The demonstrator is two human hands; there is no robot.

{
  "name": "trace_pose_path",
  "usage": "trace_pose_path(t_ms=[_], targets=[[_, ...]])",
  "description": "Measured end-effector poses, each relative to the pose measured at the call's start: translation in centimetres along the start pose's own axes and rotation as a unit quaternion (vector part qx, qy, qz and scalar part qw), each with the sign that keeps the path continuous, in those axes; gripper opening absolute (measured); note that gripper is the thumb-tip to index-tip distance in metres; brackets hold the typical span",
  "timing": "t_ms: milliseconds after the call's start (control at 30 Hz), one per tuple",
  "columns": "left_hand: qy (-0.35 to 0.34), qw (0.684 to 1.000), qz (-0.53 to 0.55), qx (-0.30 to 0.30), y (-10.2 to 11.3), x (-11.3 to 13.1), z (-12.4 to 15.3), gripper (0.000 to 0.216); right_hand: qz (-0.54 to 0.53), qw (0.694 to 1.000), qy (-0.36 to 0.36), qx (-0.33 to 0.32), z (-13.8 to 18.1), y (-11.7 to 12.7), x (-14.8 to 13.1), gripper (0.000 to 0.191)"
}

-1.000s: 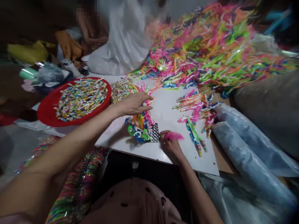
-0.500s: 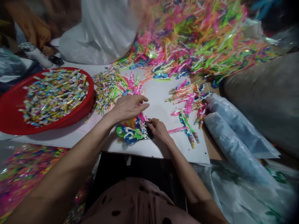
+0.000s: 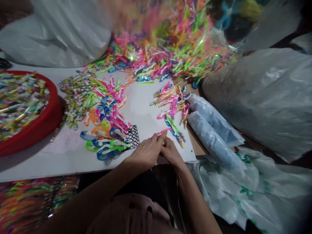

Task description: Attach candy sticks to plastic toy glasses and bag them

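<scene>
My left hand (image 3: 148, 151) and my right hand (image 3: 170, 150) meet near the front edge of the white table board (image 3: 138, 92). Their fingers are closed together, and whatever is pinched between them is hidden. A pink strip (image 3: 163, 131) shows just behind the fingertips. To the left lies a black-and-white patterned card (image 3: 134, 138), with looped plastic pieces (image 3: 109, 146) in blue, green and orange fanned against its left side. Beyond my right hand, several brightly coloured pieces with patterned tube ends (image 3: 175, 128) lie in a loose row.
A red basin (image 3: 52, 112) full of small patterned tubes stands at left, with more tubes (image 3: 75, 97) heaped beside it. A large pile of coloured plastic pieces (image 3: 170, 45) covers the back. Rolled clear plastic bags (image 3: 212, 136) and a full sack (image 3: 263, 94) lie at right.
Both hands have left the patterned card, moved toward the front edge and come together. The view has swung right, so the basin is now partly cut off.
</scene>
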State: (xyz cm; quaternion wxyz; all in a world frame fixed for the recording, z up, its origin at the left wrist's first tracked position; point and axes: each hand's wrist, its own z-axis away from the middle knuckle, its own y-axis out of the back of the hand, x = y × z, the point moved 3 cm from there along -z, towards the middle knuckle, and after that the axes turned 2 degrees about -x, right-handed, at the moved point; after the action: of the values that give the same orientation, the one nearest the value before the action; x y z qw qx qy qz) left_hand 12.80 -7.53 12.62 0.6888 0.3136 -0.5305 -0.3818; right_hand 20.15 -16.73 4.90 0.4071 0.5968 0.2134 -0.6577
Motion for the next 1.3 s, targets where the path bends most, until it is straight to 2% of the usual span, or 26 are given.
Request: trace_pose_path(t_ms=[67,133,167,233,300,367,400,433,500,600,667,767,867,933,1067,1300], targets=[[0.016,0.996,0.078,-0.03,-3.4,-1.3,-0.5,0.075,0.057,0.996,0.026,-0.07,0.5,-0.1,0.4,0.018],[0.032,0.987,0.153,-0.028,-5.4,-3.1,-0.3,0.071,0.121,0.982,0.035,-0.14,0.6,0.1,0.5,0.021],[0.047,0.978,0.202,-0.015,-5.9,-4.1,0.0,0.067,0.164,0.974,0.04,-0.15,0.4,0.4,0.4,0.023],[0.099,0.938,0.33,0.032,-6.5,-5.6,0.6,0.059,0.294,0.95,0.054,-0.094,-0.5,1.7,-0.1,0.023],[0.147,0.87,0.465,0.076,-6.9,-6.4,0.9,0.049,0.448,0.892,0.067,-0.004,-2.0,3.0,-0.7,0.023],[0.168,0.801,0.566,0.099,-7.2,-6.5,0.8,0.039,0.552,0.829,0.083,0.019,-3.5,3.6,-1.1,0.025],[0.168,0.776,0.598,0.108,-7.3,-6.4,0.7,0.036,0.569,0.817,0.095,0.011,-4.0,3.6,-1.2,0.024],[0.167,0.757,0.62,0.12,-7.2,-6.4,0.6,0.034,0.561,0.82,0.109,0.004,-4.4,3.4,-1.3,0.021],[0.165,0.737,0.638,0.151,-7.0,-6.2,0.6,0.032,0.477,0.868,0.134,0.026,-4.4,3.0,-1.8,0.014],[0.147,0.751,0.616,0.188,-6.3,-6.0,1.0,0.026,0.24,0.955,0.149,0.085,-2.9,1.8,-2.7,0.021],[0.128,0.772,0.592,0.194,-5.9,-5.7,1.3,0.024,0.101,0.978,0.144,0.11,-1.7,0.8,-3.0,0.026],[0.112,0.793,0.567,0.193,-5.5,-5.5,1.7,0.028,-0.016,0.983,0.117,0.143,-1.0,-0.3,-3.2,0.025],[0.099,0.797,0.57,0.175,-5.5,-5.3,1.7,0.036,-0.041,0.977,0.112,0.178,-1.2,-0.1,-3.4,0.025],[0.091,0.793,0.582,0.155,-5.6,-5.2,1.7,0.038,-0.029,0.976,0.127,0.177,-1.6,0.0,-3.6,0.025],[0.076,0.773,0.613,0.143,-5.6,-4.7,1.9,0.038,-0.025,0.984,0.118,0.134,-1.9,-0.5,-3.1,0.029],[0.051,0.716,0.683,0.133,-6.8,-4.0,2.0,0.046,-0.123,0.989,0.054,0.068,-1.9,-0.7,-1.0,0.031]])
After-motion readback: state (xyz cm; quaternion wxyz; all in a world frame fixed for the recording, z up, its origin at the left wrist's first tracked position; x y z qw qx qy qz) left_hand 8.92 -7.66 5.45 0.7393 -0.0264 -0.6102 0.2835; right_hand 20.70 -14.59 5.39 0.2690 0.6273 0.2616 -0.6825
